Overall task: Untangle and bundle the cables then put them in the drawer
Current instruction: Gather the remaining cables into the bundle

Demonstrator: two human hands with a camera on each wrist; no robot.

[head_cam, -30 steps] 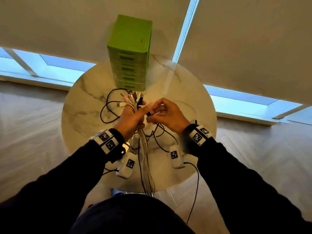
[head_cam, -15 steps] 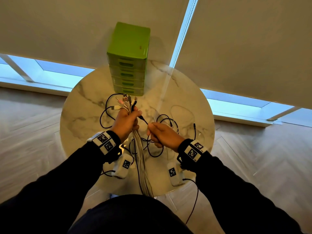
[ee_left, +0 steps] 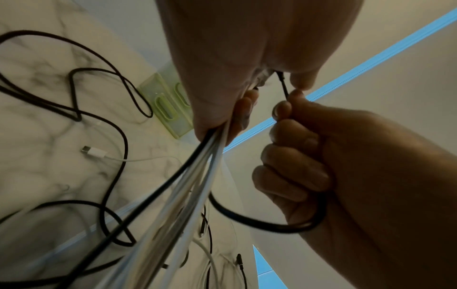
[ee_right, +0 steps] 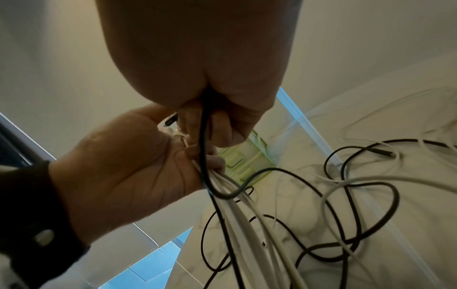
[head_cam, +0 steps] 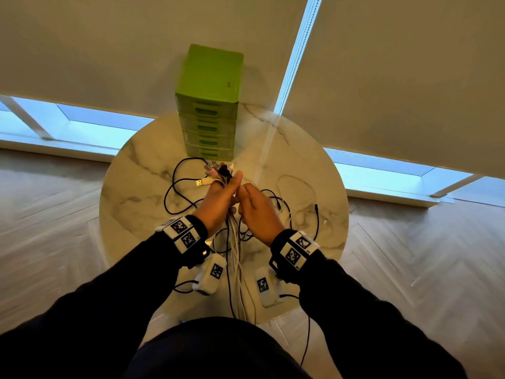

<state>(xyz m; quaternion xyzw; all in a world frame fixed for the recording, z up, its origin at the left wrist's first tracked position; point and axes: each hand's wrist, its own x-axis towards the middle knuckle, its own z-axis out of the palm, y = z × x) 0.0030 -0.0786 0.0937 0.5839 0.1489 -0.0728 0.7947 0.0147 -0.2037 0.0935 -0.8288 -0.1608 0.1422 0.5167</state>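
Note:
My left hand [head_cam: 218,198] grips a bundle of white and black cables [head_cam: 235,258] above the round marble table [head_cam: 131,192]; the plug ends [head_cam: 217,169] stick up past its fingers. The bundle [ee_left: 188,176] runs down out of the fist toward my lap. My right hand [head_cam: 255,206], close beside the left, holds one thin black cable [ee_left: 284,90] between curled fingers and thumb, its tip near the left thumb. That black cable [ee_right: 204,140] loops below the fist [ee_right: 210,121]. The green drawer unit [head_cam: 209,105] stands at the table's far side, all drawers closed.
Loose black cables [head_cam: 177,192] lie left of my hands, with a white USB plug [head_cam: 200,183]. More black and thin white cables [head_cam: 300,203] sprawl on the right. Blinds and bright window strips [head_cam: 82,127] lie behind the table; wood floor surrounds it.
My right hand dropped to the table, took up a black cable and came back up beside the left hand. The left hand kept its grip on the bundle.

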